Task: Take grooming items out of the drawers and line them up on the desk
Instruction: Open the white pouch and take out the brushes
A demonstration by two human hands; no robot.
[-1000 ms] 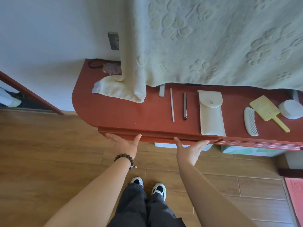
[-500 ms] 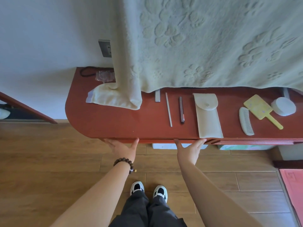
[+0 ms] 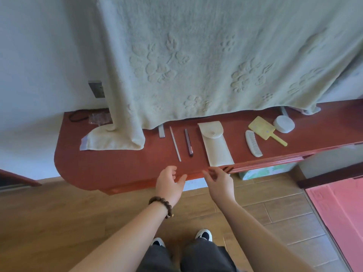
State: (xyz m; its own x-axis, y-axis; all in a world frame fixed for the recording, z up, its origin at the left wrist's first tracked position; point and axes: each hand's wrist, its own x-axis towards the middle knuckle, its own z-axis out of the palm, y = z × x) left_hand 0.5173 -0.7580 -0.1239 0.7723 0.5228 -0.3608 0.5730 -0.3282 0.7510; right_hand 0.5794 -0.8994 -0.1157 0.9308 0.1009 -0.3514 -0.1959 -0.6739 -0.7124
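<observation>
Grooming items lie in a row on the red wooden desk (image 3: 110,161): a small grey file (image 3: 161,130), a thin pale stick (image 3: 175,143), a dark pen-like stick (image 3: 188,141), a cream pouch (image 3: 215,144), a white comb (image 3: 253,145), a yellow hand mirror (image 3: 265,130) and a round white jar (image 3: 284,124). My left hand (image 3: 170,183), with a bead bracelet at the wrist, and my right hand (image 3: 221,182) hover at the desk's front edge, fingers apart, holding nothing. No drawer front shows clearly beneath the edge.
A pale embossed blanket (image 3: 206,61) hangs over the back of the desk, one end folded on its left part. A clear bag (image 3: 98,118) and a cable lie at the back left. A wall socket (image 3: 96,88) is above. A pink mat (image 3: 341,209) lies on the floor at right.
Both hands have come up from under the desk's front edge and drawn closer together, fingers curling. The view has tilted and moved nearer the desk.
</observation>
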